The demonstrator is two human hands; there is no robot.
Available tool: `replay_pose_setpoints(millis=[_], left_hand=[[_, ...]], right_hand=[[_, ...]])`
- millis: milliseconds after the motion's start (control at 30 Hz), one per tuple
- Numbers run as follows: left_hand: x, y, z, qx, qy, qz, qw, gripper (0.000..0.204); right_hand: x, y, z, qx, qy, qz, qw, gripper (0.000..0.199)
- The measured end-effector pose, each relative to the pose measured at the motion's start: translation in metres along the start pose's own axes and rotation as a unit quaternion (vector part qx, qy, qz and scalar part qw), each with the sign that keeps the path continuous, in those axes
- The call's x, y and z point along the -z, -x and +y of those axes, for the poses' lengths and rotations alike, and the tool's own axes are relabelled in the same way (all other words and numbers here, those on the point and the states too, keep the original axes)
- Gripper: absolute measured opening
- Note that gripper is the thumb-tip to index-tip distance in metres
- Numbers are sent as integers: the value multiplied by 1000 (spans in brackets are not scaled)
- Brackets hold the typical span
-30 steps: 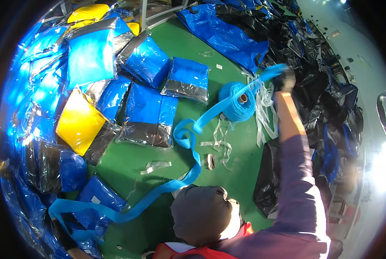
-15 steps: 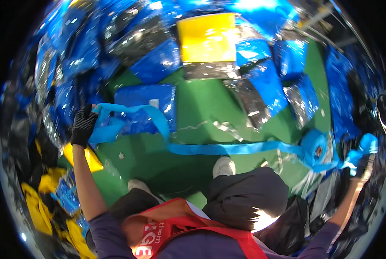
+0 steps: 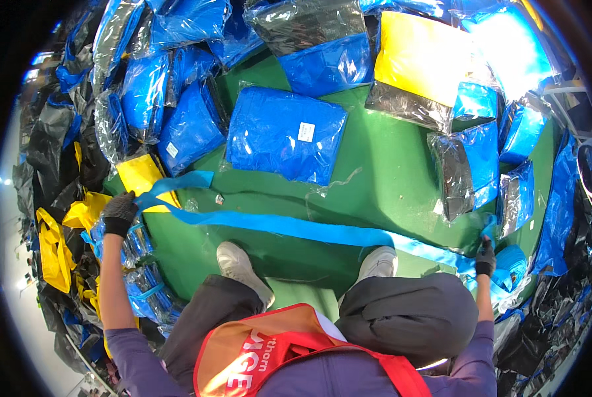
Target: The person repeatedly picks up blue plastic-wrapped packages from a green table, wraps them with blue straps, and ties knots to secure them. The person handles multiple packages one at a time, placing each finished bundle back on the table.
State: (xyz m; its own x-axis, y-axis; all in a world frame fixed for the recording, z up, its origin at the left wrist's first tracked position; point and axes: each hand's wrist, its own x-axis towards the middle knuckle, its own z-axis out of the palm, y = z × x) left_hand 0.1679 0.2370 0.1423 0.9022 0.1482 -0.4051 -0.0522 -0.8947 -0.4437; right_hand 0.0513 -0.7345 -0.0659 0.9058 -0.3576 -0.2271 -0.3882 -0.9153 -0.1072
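We have only one view, the head camera, looking steeply down from above our own knees and grey shoes (image 3: 242,263) onto the green floor (image 3: 388,178). It sits close over our lap; the fisheye bends the wrapped blue parcels (image 3: 285,134) outward toward the dark rim.

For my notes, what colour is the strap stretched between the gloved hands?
Light blue strap, clearest in the head view.

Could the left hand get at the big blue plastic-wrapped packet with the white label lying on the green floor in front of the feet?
Probably not right away. The gloved left hand is gripping the long blue strap, stretched across to the right hand. The big blue plastic-wrapped packet lies uncovered beyond the strap, so the hand would need freeing first.
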Motion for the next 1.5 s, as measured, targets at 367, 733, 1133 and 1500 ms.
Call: replay_pose_setpoints(millis=[367,733,1133,1500], left_hand=[[-34,-12,160,-81,289,16,954,40],[-131,-21,145,12,469,-80,880,55],[-15,-115,257,129,784,0,607,45],[149,35,324,-5,659,306,687,65]], right_hand=[[4,28,-195,69,-362,-149,918,27],[2,-1,-279,330,68,-211,917,52],[3,-24,-416,342,-141,48,928,81],[13,11,-408,182,-529,-67,826,42]])
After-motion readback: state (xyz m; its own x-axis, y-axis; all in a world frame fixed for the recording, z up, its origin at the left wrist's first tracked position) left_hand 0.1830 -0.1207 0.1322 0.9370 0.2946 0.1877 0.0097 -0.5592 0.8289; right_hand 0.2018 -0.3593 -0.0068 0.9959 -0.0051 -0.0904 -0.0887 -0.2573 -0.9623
